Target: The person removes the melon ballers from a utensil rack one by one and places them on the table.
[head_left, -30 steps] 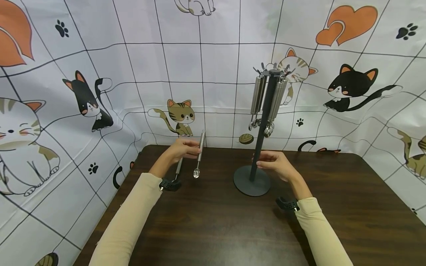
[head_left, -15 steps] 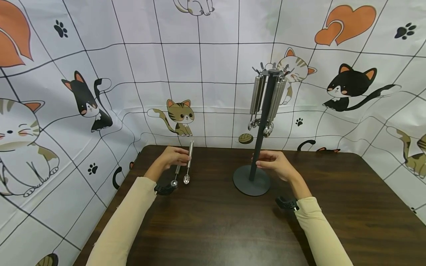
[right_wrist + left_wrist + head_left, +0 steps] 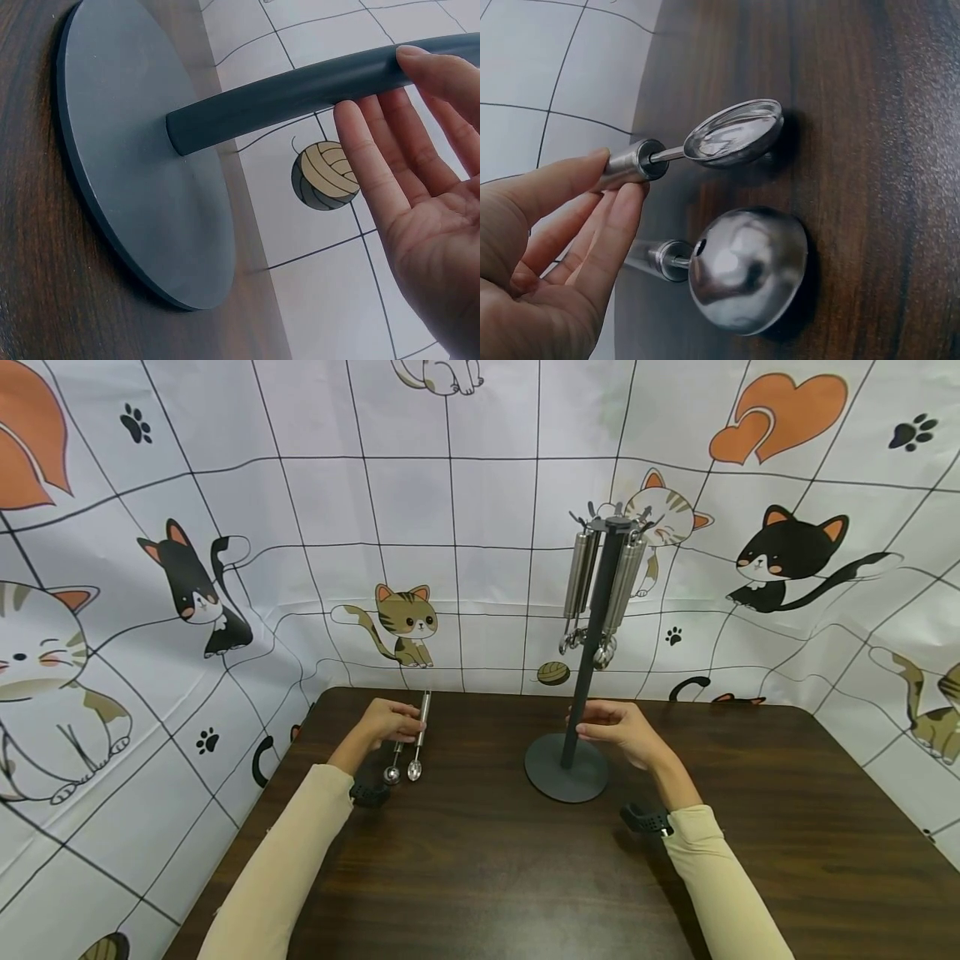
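On the left of the table, my left hand (image 3: 388, 722) pinches the steel handle of an oval melon baller (image 3: 416, 768) between thumb and fingers. Its bowl (image 3: 735, 133) faces up, close over the wood in the left wrist view. Beside it lies a round melon baller (image 3: 748, 271), dome up with a small hole near its neck; its handle is partly behind my fingers. My right hand (image 3: 617, 731) grips the lower post (image 3: 292, 94) of a dark grey utensil stand, thumb on one side and fingers on the other. Several steel utensils (image 3: 581, 578) hang from the stand's top hooks.
The stand's round base (image 3: 551, 777) rests flat on the dark wooden table (image 3: 480, 868). Right behind the table's far edge hangs a white cat-print sheet (image 3: 495, 502), which also runs along both sides.
My left hand has moved left and down with the oval melon baller, bringing it down beside the round one. The right hand and the stand have stayed put.
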